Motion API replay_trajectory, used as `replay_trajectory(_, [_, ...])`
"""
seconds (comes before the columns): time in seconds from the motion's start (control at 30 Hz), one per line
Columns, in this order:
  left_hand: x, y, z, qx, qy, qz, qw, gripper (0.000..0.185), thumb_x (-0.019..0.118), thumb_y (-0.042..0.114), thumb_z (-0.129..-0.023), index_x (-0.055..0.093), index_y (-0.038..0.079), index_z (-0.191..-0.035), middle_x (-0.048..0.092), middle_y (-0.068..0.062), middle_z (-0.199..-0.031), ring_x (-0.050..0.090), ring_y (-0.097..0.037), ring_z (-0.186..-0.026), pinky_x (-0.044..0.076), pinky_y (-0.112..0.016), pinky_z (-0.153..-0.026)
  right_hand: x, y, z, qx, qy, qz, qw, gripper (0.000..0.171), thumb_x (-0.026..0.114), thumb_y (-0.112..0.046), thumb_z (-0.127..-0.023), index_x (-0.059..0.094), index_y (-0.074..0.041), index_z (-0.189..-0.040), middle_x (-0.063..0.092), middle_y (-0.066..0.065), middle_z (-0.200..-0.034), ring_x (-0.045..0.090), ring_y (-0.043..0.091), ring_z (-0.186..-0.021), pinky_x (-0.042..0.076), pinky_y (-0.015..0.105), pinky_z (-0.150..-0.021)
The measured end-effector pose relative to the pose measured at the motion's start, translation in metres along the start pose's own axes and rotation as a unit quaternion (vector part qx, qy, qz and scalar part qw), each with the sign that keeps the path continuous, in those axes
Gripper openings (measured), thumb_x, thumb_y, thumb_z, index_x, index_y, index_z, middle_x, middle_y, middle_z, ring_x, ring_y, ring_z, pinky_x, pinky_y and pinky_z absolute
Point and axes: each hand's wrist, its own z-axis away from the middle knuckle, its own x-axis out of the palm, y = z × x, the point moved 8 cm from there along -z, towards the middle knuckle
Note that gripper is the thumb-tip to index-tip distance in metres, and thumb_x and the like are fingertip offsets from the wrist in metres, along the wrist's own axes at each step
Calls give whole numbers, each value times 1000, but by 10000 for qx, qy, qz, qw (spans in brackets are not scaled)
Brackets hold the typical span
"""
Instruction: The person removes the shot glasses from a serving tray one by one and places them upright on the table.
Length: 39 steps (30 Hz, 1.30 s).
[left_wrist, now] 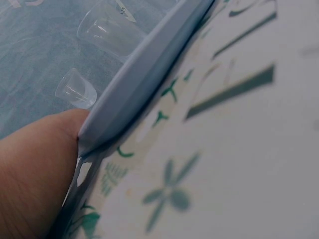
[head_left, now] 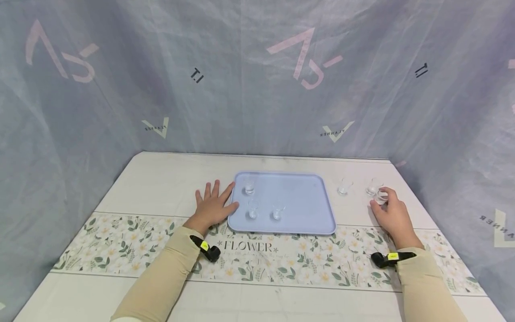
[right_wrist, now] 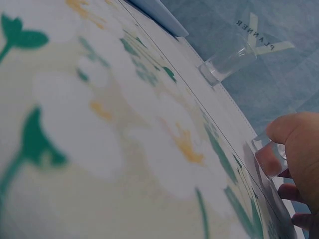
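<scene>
The held glass (head_left: 382, 196) is pinched between the thumb and forefinger of the right hand (head_left: 395, 219), near the right edge of the desk (head_left: 177, 174). The left hand (head_left: 211, 209) is laid with its fingers straight and spread beside the blue tray (head_left: 303, 197), its thumb and forefinger touched to the tray's left rim; nothing is gripped by it. Three glasses are carried on the tray's left half: a back glass (head_left: 249, 186), a front-left glass (head_left: 252, 212) and a front-middle glass (head_left: 277, 212). A neighbouring glass (head_left: 373, 188) is stood just behind the held one, and a lone glass (head_left: 343, 187) between that pair and the tray.

For good handling, the pinch is best made light but firm, since smooth, thin-walled glass may slip. The held glass should be raised straight up first, so that the neighbouring glass is not knocked, and it should be kept level. The tray is best steadied without any downward push on its rim, lest it be tipped.

In the left wrist view, the thumb is shown pressed to the outer side of the rim, a contact only hinted at from the head. In the right wrist view, a fingertip is seen through the held glass, and more fingers are revealed below. Whether its base is touched to the desk cannot be told.
</scene>
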Motion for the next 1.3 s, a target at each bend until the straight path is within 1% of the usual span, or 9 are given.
replay_trajectory(0.2, [-4,2,-1,14,32,-25,10000,78,42,64,-99,15,31,-164,-2,-21,-168,-11,-47,-152,-11,-72,-112,-1,1,0,80,-41,-79,9999,58,55,-28,-103,36,5,-147,52,43,-126,55,56,-110,42,68,-88])
replay_trajectory(0.37, [-4,2,-1,-3,4,-12,10000,78,41,64,-99,14,32,-164,-2,-21,-168,-11,-47,-152,-11,-72,-112,-2,0,-2,76,-64,-121,9999,58,52,-30,-104,35,4,-148,50,42,-132,53,56,-114,41,68,-91])
replay_trajectory(0.67, [-2,1,2,-23,-25,-69,10000,78,41,64,-99,14,32,-164,-2,-20,-168,-10,-47,-152,-10,-72,-112,2,1,-4,119,-212,-80,9997,60,53,-31,-104,34,5,-148,50,43,-128,53,56,-113,41,68,-90])
replay_trajectory(0.77, [-1,2,2,-19,-26,-87,10000,77,41,64,-99,15,31,-164,-2,-21,-168,-9,-48,-152,-9,-73,-112,2,2,-4,97,-226,-83,9997,60,53,-31,-104,33,4,-149,50,43,-129,53,56,-113,42,68,-90])
replay_trajectory(0.93, [-3,4,4,-14,-22,-86,10000,77,42,64,-99,16,30,-164,-1,-21,-168,-9,-47,-152,-9,-72,-113,-4,-3,-3,0,24,-109,9999,58,53,-29,-104,35,4,-148,53,38,-133,54,56,-115,41,68,-93])
replay_trajectory(1.13, [-4,4,3,-28,-19,-76,10000,78,42,64,-99,16,30,-164,-1,-21,-168,-9,-48,-152,-9,-72,-113,-10,-5,-2,217,192,25,9996,58,55,-30,-103,37,3,-147,57,34,-132,52,56,-118,39,68,-94])
replay_trajectory(1.2, [-4,3,3,-19,-16,-59,10000,78,42,63,-99,16,29,-164,-1,-22,-168,-9,-48,-152,-9,-72,-112,-12,-6,-3,245,299,96,9992,58,55,-32,-102,38,2,-147,57,34,-131,51,56,-117,36,68,-96])
replay_trajectory(1.3, [-2,2,2,-25,-28,-39,10000,78,42,64,-99,15,30,-164,-2,-21,-168,-10,-48,-152,-10,-72,-113,-21,-10,-5,233,656,199,9974,58,56,-33,-101,42,3,-144,56,33,-129,48,55,-117,29,68,-100])
